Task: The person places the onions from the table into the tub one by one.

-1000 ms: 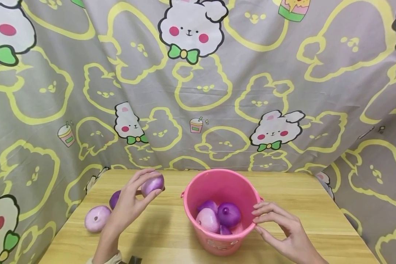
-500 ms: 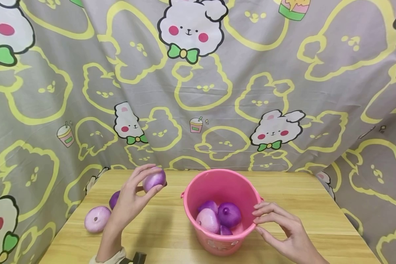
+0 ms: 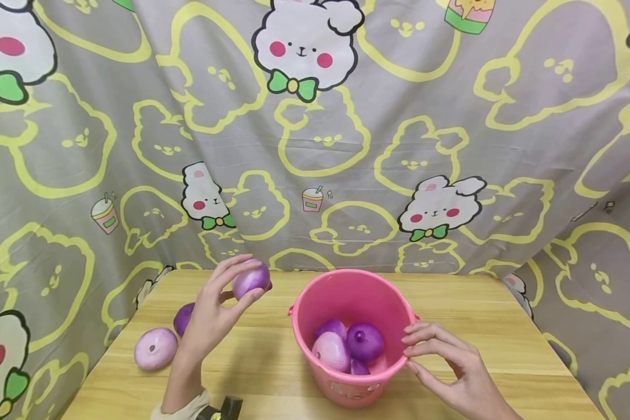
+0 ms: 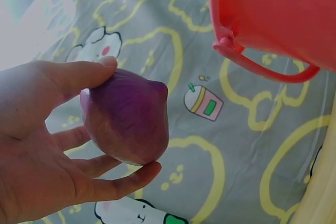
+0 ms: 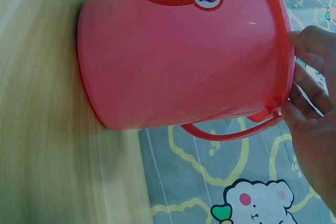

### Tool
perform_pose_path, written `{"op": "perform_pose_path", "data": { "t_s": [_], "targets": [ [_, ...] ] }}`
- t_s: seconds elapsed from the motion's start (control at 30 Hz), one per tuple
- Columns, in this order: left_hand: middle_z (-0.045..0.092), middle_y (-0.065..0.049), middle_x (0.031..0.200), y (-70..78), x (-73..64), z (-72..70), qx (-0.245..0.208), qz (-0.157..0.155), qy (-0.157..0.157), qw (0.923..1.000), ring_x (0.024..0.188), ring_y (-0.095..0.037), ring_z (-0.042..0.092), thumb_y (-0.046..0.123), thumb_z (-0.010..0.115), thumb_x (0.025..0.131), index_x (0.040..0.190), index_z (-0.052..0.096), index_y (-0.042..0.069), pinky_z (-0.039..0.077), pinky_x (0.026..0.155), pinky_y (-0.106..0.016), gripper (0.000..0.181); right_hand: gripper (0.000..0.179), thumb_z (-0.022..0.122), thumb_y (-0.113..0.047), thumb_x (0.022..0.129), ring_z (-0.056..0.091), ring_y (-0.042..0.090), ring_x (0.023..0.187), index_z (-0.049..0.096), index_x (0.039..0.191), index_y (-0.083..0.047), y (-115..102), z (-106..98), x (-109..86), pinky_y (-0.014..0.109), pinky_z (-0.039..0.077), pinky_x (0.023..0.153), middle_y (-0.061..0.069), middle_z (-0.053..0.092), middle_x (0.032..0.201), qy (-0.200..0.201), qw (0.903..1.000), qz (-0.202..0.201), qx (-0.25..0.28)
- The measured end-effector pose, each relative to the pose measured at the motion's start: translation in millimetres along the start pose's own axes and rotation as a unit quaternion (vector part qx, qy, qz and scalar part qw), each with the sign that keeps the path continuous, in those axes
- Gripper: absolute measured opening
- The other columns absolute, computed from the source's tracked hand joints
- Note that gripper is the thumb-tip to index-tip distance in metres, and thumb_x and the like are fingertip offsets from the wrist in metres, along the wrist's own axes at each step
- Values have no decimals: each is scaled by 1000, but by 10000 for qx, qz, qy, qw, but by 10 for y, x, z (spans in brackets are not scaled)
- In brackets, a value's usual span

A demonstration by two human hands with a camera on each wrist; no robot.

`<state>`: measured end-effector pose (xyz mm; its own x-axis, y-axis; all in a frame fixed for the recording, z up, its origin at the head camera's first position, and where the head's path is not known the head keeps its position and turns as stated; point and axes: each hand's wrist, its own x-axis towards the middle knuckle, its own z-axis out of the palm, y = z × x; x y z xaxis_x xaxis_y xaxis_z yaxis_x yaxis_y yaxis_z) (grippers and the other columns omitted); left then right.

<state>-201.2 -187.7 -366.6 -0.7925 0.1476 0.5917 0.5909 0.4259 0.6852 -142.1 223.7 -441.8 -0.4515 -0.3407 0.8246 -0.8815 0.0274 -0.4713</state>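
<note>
My left hand (image 3: 217,306) holds a purple onion (image 3: 251,280) between its thumb and fingers, up off the table and left of the bucket. In the left wrist view the onion (image 4: 128,116) shows its pointed end facing the bucket side. With its fingertips and thumb, my right hand (image 3: 454,364) grips the right rim of a pink bucket (image 3: 346,382), which stands upright. Several onions lie inside, among them a dark purple one (image 3: 364,342) and a pale one (image 3: 331,350). The right wrist view shows the fingertips at the bucket (image 5: 184,56) rim.
Left of my left forearm, a pale onion (image 3: 156,348) and a dark purple onion (image 3: 184,318), partly hidden by the hand, rest on the wooden table (image 3: 483,297). A grey patterned curtain (image 3: 325,140) hangs behind. The bucket's handle (image 5: 226,135) hangs at its far side.
My left hand has risen slightly and moved a little right and away with the onion. The right hand and the bucket stay where they were.
</note>
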Motion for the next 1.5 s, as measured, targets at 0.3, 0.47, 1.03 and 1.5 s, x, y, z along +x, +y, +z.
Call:
{"op": "perform_pose_path", "data": {
  "t_s": [0.3, 0.47, 1.03, 1.5],
  "targets": [
    [55, 3, 145, 35, 43, 34, -236, 98, 40, 9997, 123, -20, 58, 5, 80, 90, 129, 71, 19, 62, 81, -32, 43, 34, 76, 19, 78, 56, 30, 125, 72, 108, 3, 3, 17, 9, 29, 44, 111, 20, 66, 118, 18, 9999, -88, 114],
    [54, -1, 147, 37, 54, 49, -329, 220, 70, 9992, 127, -21, 55, 0, 78, 89, 127, 71, 15, 60, 87, -29, 41, 33, 76, 18, 79, 56, 31, 126, 71, 108, 3, 8, 15, 9, 30, 43, 112, 20, 66, 118, 11, 9999, -100, 129],
    [54, -1, 147, 10, 51, 132, -550, 221, -2, 9982, 123, -24, 59, 1, 77, 91, 127, 70, 14, 61, 85, -34, 39, 35, 76, 20, 77, 56, 30, 126, 71, 108, 4, 0, 15, 13, 29, 43, 112, 21, 66, 118, 20, 9998, -66, 202],
    [44, -2, 154, 50, 30, 155, -1082, 317, -475, 9925, 134, -24, 51, -5, 73, 92, 135, 64, 13, 57, 96, -37, 48, 40, 74, 24, 75, 55, 32, 127, 70, 111, 6, 16, 13, -10, 31, 46, 109, 24, 64, 120, -11, 9991, -50, 421]
  ]
}}
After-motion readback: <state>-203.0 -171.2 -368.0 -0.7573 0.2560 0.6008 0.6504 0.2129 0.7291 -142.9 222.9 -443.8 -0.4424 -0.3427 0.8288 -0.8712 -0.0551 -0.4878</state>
